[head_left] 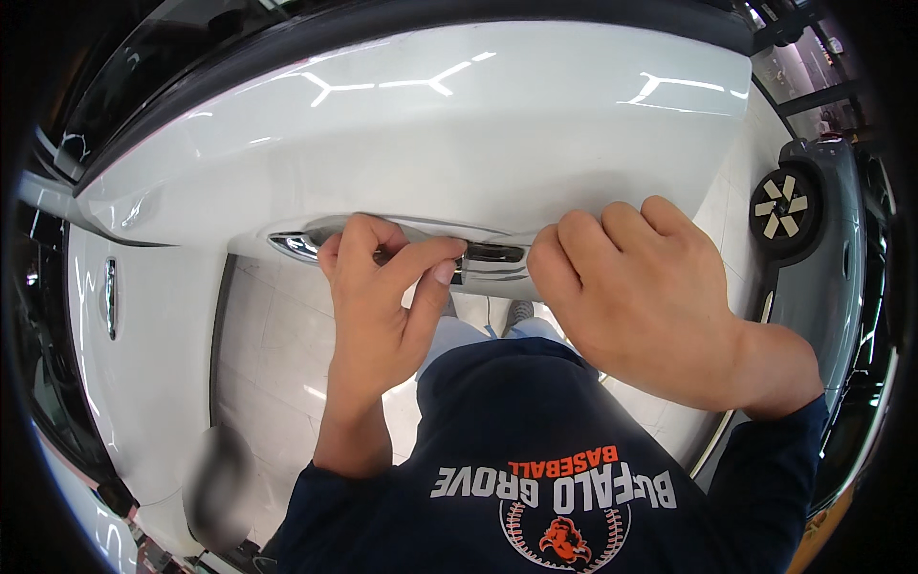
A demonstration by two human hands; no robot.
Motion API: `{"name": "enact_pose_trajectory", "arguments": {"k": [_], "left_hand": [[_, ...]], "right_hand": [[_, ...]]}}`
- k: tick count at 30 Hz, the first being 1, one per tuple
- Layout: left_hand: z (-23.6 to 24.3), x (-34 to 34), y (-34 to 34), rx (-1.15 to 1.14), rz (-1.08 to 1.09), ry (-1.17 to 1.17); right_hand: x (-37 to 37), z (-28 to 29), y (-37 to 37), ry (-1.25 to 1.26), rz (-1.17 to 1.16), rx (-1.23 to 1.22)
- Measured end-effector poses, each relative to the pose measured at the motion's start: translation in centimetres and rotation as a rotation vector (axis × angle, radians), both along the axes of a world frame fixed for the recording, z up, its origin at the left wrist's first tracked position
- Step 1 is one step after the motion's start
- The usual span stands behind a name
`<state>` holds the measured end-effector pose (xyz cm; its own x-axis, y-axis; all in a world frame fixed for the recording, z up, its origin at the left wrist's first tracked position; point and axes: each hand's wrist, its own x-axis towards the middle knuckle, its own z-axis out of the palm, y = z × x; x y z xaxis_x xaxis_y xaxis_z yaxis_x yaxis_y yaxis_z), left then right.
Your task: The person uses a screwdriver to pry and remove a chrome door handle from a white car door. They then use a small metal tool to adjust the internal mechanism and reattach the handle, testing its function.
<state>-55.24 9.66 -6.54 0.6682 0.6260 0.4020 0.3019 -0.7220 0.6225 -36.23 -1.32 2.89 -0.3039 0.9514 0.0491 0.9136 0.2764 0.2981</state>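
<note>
A white car door (421, 158) stretches across the view, with a shiny chrome door handle (293, 245) on its near face. My left hand (378, 292) is closed over the middle of the handle. Its thumb and index finger pinch the handle near its right part, beside a dark glossy section (494, 253). Just right of that section, my right hand (645, 292) is curled with knuckles up. Its fingertips are turned under and hidden, so whatever they may hold does not show.
Another white door panel with a chrome handle (112, 298) stands at the left. A blurred dark rounded object (218, 488) is at the lower left. To the right is a grey car (813, 316) with a dark wheel (786, 204). Light tiles (277, 335) cover the floor.
</note>
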Motion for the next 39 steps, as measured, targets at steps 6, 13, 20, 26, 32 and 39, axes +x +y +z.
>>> {"name": "enact_pose_trajectory", "arguments": {"k": [6,13,20,26,32,39], "left_hand": [[-0.1,0.1,-0.1,0.009,-0.009,-0.002],[-0.2,0.1,0.1,0.024,-0.016,-0.005],[-0.2,0.2,0.1,0.037,-0.028,-0.023],[-0.5,0.1,0.1,0.037,-0.018,-0.039],[-0.4,0.0,0.2,0.046,-0.027,-0.044],[-0.4,-0.1,0.1,0.01,-0.024,-0.044]], "right_hand": [[0.0,-0.7,0.2,0.022,0.004,0.013],[-0.2,-0.4,0.3,0.034,-0.014,0.034],[0.1,-1.4,0.3,0.098,-0.018,0.082],[-0.1,-0.5,0.2,0.092,-0.04,0.003],[-0.9,2.2,1.0,-0.019,-0.094,-0.288],[-1.1,2.0,-0.1,0.086,-0.112,-0.063]]}}
